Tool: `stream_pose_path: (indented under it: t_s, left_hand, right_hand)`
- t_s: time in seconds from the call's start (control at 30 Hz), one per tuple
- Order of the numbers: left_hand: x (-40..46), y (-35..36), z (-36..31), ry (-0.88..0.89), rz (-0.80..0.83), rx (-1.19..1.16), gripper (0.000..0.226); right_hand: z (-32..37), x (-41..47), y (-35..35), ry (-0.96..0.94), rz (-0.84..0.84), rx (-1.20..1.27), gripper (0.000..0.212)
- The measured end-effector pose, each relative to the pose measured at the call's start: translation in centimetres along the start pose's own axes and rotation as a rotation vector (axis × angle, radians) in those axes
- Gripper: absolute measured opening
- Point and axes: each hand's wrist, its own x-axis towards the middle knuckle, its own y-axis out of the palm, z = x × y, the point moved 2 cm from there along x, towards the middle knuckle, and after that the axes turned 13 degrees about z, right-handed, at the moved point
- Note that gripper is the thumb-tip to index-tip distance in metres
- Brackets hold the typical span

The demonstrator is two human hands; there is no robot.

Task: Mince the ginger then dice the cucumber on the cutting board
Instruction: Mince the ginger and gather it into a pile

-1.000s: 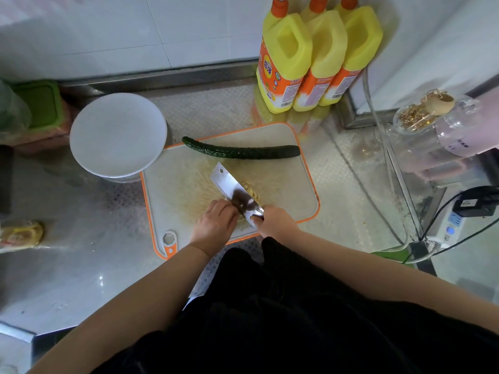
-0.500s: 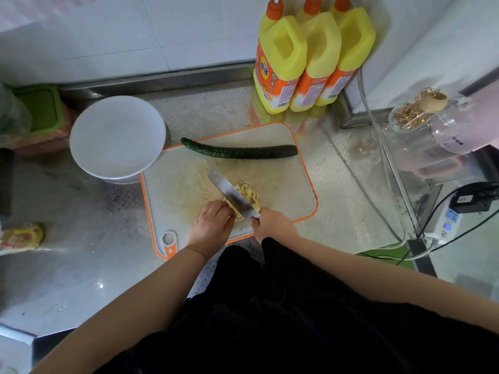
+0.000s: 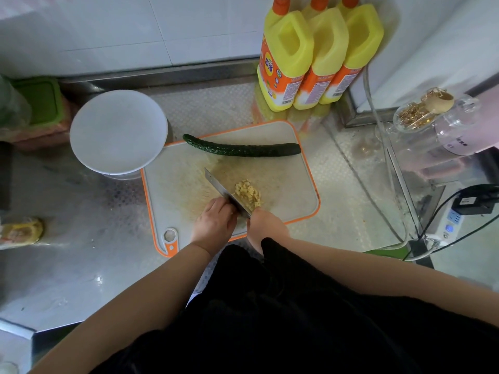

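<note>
Your right hand [image 3: 266,225] grips the handle of the cleaver [image 3: 225,191], fingers wrapped round it at the near edge of the cutting board [image 3: 294,201]. The blade stands on edge, running from your hands toward the far left. The pile of chopped ginger [image 3: 248,195] lies against the blade's right face, near the middle of the board. Your left hand [image 3: 216,224] sits just left of the blade with its fingers curled, knuckles close to the steel; you hold nothing in it that can be seen. The whole cucumber [image 3: 243,149] lies across the far edge of the board, uncut. A white plate [image 3: 118,130] stands beyond the board's far left corner, and three yellow bottles [image 3: 318,55] stand behind the board against the wall.
</note>
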Motion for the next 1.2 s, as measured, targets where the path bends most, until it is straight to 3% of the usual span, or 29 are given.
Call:
stream_pose_path:
  t_s: [0.13,0.37,0.77,1.2]
  left_hand:
    - [0.1,0.0,0.0,0.031,-0.006,0.008,0.022]
    - [0.1,-0.4,0.1,0.089,-0.009,0.028,0.022]
    - [-1.1,-0.3,0.3,0.082,0.000,0.108,0.023]
    - [-0.4,-0.3,0.1,0.002,0.010,0.020,0.025]
  right_hand:
    - [-0.4,0.1,-0.8,-0.039,-0.048,0.026,0.033]
    - [-1.8,0.7,-1.3,-0.051,0.019,0.172,0.043]
    - [-1.2,-0.9,-1.2,-0.091,0.028,0.014,0.036]
    - [0.3,0.2,0.3,-0.011,-0.042,-0.001,0.027]
